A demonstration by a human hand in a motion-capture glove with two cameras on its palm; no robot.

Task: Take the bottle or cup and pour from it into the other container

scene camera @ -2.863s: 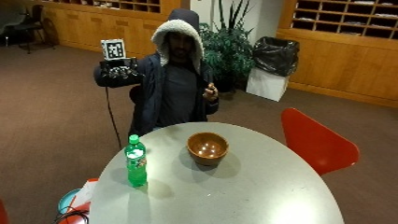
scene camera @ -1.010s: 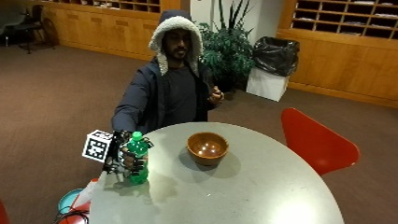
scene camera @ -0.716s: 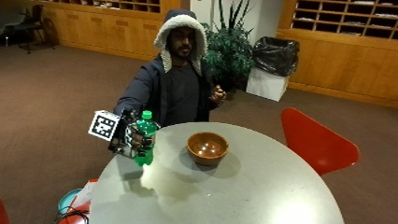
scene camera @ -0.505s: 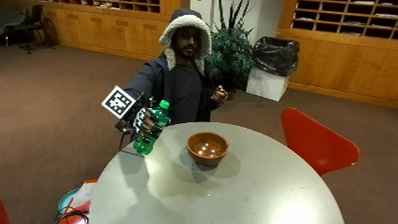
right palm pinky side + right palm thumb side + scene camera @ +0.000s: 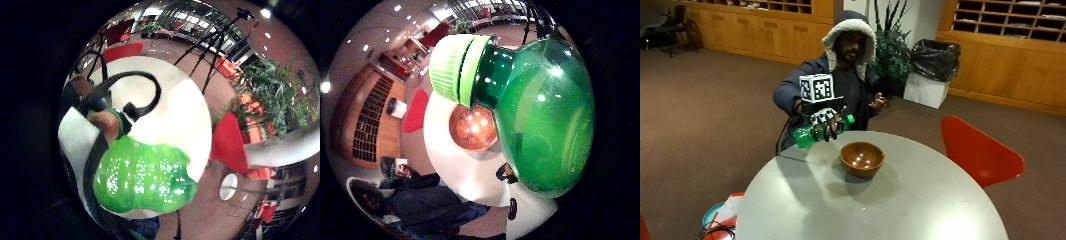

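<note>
My gloved right hand (image 5: 824, 121) grips a green plastic bottle (image 5: 814, 133) and holds it in the air, tipped almost sideways, behind and to the left of the brown wooden bowl (image 5: 861, 158). The bottle's green cap (image 5: 849, 119) points toward the bowl side and is still screwed on. In the thumb side palm view the bottle (image 5: 545, 115) and its cap (image 5: 453, 67) fill the picture, with the bowl (image 5: 471, 128) on the table just past the cap. The little finger side palm view shows the bottle's lower body (image 5: 145, 178) over the table.
The round white table (image 5: 906, 210) carries only the bowl. A red chair (image 5: 976, 152) stands at its right. The person's bare hand (image 5: 877, 103) is raised near the chest. Red and teal things (image 5: 718, 217) lie on the floor at the table's left.
The hand came down from head height, took hold of the bottle standing at the table's left, lifted it, and has carried it toward the bowl while tipping it over.
</note>
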